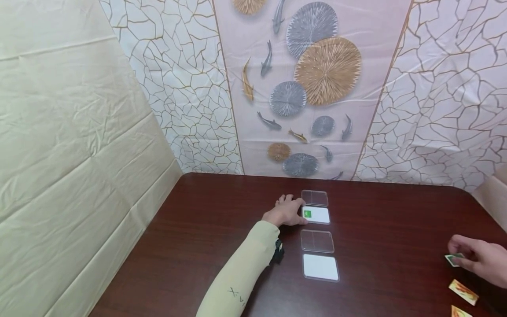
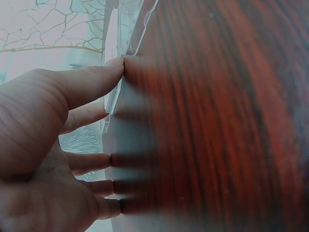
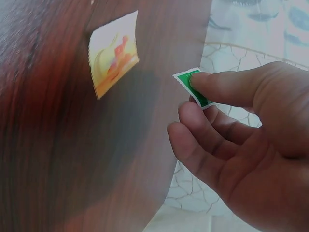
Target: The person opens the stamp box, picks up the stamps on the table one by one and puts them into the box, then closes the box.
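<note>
My right hand [image 1: 479,259] pinches a small green postage stamp [image 3: 187,79] with a white perforated edge, between thumb and fingers, above the table's right side. Below that hand lies an orange-and-yellow stamp [image 3: 116,55]. At the table's middle, my left hand [image 1: 286,211] rests beside a clear plastic case [image 1: 327,221] with a white insert and a green stamp [image 1: 307,214] at its left end. The left thumb [image 2: 91,84] and forefinger touch the case's left edge, near its two corners. The other left fingertips stand on the table, nearly straight.
A clear lid [image 1: 314,198] lies behind that case. Nearer to me are another clear lid [image 1: 317,241] and a second case with a white insert [image 1: 321,267]. Another orange stamp [image 1: 458,311] is cut off at the bottom right. A patterned cloth [image 1: 198,88] hangs behind the dark table [image 1: 396,229].
</note>
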Demonstrator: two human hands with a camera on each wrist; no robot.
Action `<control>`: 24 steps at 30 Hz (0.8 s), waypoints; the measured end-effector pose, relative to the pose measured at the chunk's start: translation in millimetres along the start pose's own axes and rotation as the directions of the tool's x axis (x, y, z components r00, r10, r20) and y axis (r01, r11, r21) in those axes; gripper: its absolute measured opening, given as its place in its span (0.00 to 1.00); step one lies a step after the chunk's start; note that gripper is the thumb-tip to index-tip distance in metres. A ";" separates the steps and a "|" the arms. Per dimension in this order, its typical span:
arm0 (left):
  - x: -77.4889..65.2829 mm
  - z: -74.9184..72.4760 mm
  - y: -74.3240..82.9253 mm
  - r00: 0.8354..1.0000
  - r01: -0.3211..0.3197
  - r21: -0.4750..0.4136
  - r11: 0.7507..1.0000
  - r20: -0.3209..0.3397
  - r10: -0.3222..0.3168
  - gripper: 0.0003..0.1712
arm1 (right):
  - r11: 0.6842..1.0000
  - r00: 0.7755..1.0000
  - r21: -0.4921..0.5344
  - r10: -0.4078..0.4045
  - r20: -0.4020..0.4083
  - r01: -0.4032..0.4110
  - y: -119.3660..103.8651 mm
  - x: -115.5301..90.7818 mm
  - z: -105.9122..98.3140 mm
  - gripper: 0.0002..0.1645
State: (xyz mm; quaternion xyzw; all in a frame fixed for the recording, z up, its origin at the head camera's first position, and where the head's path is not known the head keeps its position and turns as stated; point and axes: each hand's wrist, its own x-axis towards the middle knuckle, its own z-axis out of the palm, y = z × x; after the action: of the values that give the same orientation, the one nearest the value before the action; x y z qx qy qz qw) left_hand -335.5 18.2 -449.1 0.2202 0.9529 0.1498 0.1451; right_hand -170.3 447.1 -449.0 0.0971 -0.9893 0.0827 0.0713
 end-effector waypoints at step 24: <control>1.8 -0.1 -0.2 1.000 0.004 -0.012 1.000 0.006 -0.004 0.32 | 0.983 0.979 0.021 -0.182 -0.091 0.184 -30.6 23.0 -7.3 0.25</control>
State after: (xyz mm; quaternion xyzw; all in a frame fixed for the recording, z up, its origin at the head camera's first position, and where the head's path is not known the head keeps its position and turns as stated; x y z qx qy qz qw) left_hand -337.2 18.8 -449.5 0.2178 0.9520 0.1545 0.1497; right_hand -185.5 414.6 -433.7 0.1849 -0.9706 0.0947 0.1212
